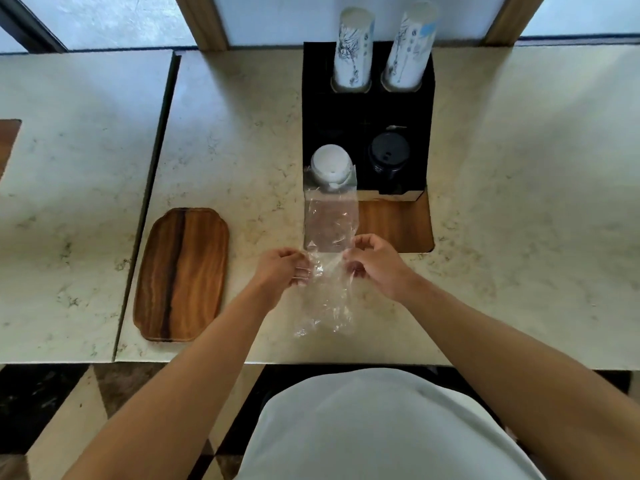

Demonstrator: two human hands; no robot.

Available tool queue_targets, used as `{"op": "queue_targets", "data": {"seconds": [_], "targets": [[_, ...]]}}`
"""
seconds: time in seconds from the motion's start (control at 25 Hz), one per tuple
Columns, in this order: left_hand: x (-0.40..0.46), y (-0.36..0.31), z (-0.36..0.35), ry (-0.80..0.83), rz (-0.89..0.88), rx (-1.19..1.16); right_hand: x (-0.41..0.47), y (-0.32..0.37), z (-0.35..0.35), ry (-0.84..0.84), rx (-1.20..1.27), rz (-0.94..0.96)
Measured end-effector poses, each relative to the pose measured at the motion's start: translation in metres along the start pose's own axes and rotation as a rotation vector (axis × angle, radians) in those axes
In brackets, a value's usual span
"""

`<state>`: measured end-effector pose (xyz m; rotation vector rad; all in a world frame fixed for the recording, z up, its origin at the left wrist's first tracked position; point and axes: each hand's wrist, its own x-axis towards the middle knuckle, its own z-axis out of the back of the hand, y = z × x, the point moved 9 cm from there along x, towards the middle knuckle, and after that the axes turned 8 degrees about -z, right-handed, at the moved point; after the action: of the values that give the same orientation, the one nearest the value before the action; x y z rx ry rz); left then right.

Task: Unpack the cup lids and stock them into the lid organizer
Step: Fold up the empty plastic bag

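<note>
Pale marble-look stone countertop (519,168) is spanning the whole frame, with a seam running down its left part.

Black box-shaped lid and cup organizer (367,112) is sitting at the back centre of the countertop, on a rectangular wooden board (394,223) that is showing in front of it.

Oblong dark-grained wooden tray (181,273) is lying left of centre, well apart from the organizer.

Two tall stacks of white printed paper cups (353,46) are standing in the organizer's two rear holes, leaning slightly.

Clear crinkled plastic sleeve (329,258) is stretching from the organizer's front-left slot toward the person, its loose end lying on the countertop between the forearms.

Left hand (282,268) is pinching the sleeve's left edge, fingers curled in and clamped on the plastic.

Right hand (375,263) is gripping the sleeve's right edge, fingers closed on the film. Both hands are sitting near each other, just in front of the board.

Stack of white plastic cup lids (330,166) is sitting in the front-left slot, with the sleeve's far end still around its lower part.

Stack of black plastic cup lids (388,155) is filling the front-right slot, just beside the white ones.
</note>
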<state>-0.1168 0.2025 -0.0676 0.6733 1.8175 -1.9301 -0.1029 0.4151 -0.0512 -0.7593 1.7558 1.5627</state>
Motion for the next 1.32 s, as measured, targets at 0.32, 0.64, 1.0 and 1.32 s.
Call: {"op": "queue_targets", "data": {"seconds": [0.32, 0.64, 1.0, 1.32], "targets": [[0.001, -0.007, -0.054, 0.135, 0.080, -0.145, -0.012, -0.002, 0.065, -0.034, 0.085, 0.073], [-0.010, -0.005, -0.070, 0.147, 0.238, -0.452, -0.017, -0.003, 0.059, 0.094, 0.160, 0.072], [-0.024, -0.009, -0.074, 0.310, 0.166, -0.413, -0.026, 0.006, 0.051, 0.130, -0.191, 0.186], [-0.028, -0.029, -0.072, 0.333, -0.087, -0.225, -0.027, -0.001, 0.055, 0.015, -0.377, 0.209]]}}
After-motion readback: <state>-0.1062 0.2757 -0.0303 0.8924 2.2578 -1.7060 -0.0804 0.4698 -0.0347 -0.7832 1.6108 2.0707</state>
